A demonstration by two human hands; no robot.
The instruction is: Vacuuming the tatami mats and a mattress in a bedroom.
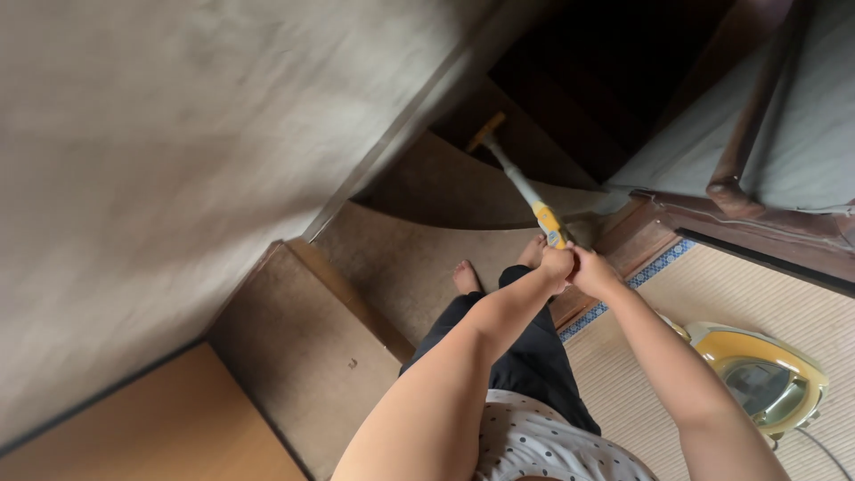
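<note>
Arms (463, 374), hands hiding wand (521, 187) handle.

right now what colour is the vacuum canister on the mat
The vacuum canister is yellow with a greenish clear cover, seen best in the head view, right of the right hand.

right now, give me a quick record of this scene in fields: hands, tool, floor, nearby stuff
left hand: left hand closed on the wand's grip
right hand: right hand closed on the same grip, beside the left
tool: wand, pale tube with yellow section, head on a dark step
floor: carpet under bare feet; mat to the right
nearby: yellow vacuum on the mat; wall on the left
</note>
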